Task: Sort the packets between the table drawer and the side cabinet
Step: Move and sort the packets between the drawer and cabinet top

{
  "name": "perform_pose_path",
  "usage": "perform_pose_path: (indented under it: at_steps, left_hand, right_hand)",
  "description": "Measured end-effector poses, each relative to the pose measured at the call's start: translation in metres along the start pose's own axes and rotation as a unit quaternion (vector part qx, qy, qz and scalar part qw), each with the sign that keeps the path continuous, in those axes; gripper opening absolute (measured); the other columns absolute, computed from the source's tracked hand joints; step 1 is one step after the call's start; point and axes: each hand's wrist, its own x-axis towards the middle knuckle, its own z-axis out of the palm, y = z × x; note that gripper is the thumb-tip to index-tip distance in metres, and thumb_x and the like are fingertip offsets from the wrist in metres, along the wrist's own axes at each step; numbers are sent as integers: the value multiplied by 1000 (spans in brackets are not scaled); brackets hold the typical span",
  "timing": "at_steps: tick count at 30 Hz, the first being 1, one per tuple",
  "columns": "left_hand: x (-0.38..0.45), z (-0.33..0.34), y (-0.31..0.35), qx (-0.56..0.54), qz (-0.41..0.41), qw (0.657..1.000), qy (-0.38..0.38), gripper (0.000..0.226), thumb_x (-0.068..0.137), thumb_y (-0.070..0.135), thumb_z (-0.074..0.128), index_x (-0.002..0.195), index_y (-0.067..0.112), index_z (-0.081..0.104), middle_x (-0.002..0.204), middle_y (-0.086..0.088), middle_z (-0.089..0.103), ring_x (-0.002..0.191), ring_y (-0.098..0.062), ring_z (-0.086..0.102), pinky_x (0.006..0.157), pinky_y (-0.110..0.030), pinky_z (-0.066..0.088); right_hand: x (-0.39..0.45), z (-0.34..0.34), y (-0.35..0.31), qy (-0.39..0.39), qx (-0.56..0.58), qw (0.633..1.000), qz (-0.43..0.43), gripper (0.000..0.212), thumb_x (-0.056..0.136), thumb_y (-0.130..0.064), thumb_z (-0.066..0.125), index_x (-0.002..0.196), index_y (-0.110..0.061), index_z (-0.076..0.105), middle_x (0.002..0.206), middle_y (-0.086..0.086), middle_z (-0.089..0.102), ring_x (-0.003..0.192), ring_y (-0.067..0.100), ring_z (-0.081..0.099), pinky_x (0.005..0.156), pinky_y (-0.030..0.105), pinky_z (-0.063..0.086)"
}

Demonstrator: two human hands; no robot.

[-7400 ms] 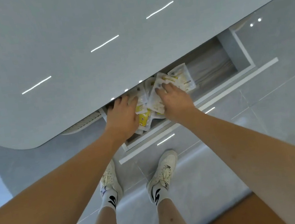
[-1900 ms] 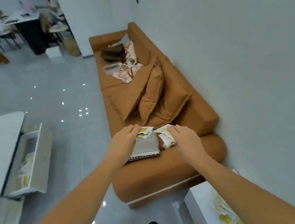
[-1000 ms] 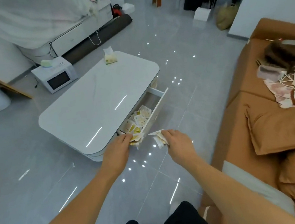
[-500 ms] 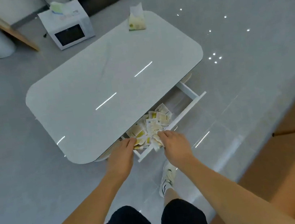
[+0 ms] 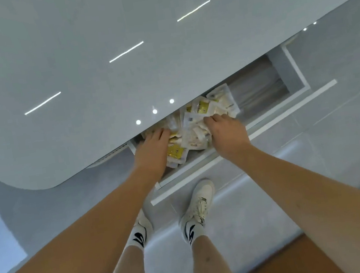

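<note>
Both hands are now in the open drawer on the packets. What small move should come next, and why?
Probably close the fingers on some packets and lift. Both the left hand and the right hand already rest on the pile in the open drawer.

A home living room: glossy coffee table (image 5: pixel 93 56), tiled floor (image 5: pixel 344 113)

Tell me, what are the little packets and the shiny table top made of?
The packets look like thin plastic film, white and yellow, because they crinkle and glint. The table top looks like glossy glass or lacquered board, since ceiling lights mirror sharply in it; which one, I can't tell.
</note>
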Motion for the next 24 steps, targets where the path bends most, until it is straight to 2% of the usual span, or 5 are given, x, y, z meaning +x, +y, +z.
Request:
perform_pose_path:
  at_steps: [8, 13, 16, 20, 24]
  left_hand:
    - [40, 24, -11, 3, -45, 999, -17, 65, 86, 9, 67, 145, 21, 42, 144, -7, 49, 127, -34, 51, 97, -50, 50]
    - [5, 10, 2, 22, 12, 999, -46, 55, 94, 26, 60, 146, 21, 42, 150, -7, 41, 136, -31, 42, 99, -48, 51]
    - [-28, -30, 18, 9, 45, 998, -47, 52, 96, 30, 56, 146, 20, 43, 146, -6, 46, 132, -29, 47, 93, -46, 54]
    - [-75, -119, 47, 16, 91, 996, -10, 51, 96, 27, 56, 145, 15, 48, 142, -10, 54, 126, -30, 54, 88, -44, 54]
    - [-121, -231, 81, 22, 116, 993, 31, 56, 98, 33, 55, 150, 15, 45, 150, -12, 49, 134, -31, 48, 104, -43, 43]
  right_hand:
    - [46, 25, -2, -18, -2, 1000, 23, 56, 82, -3, 65, 136, -15, 52, 122, 9, 62, 111, 31, 57, 92, 44, 48]
    - [15, 0, -11, -94, 28, 995, 16, 79, 80, -29, 77, 149, -19, 41, 146, 7, 48, 134, 30, 45, 110, 45, 40]
    - [-21, -39, -17, -86, 61, 994, 37, 78, 87, -38, 68, 154, -21, 33, 155, 6, 40, 144, 29, 36, 117, 45, 32]
    - [-84, -112, -32, -10, 100, 991, 91, 69, 99, -48, 47, 158, -19, 26, 162, 6, 33, 150, 27, 29, 122, 47, 27]
    - [-159, -205, -56, 58, 151, 974, 158, 68, 100, -50, 43, 158, -18, 28, 164, 8, 31, 151, 29, 27, 122, 49, 26]
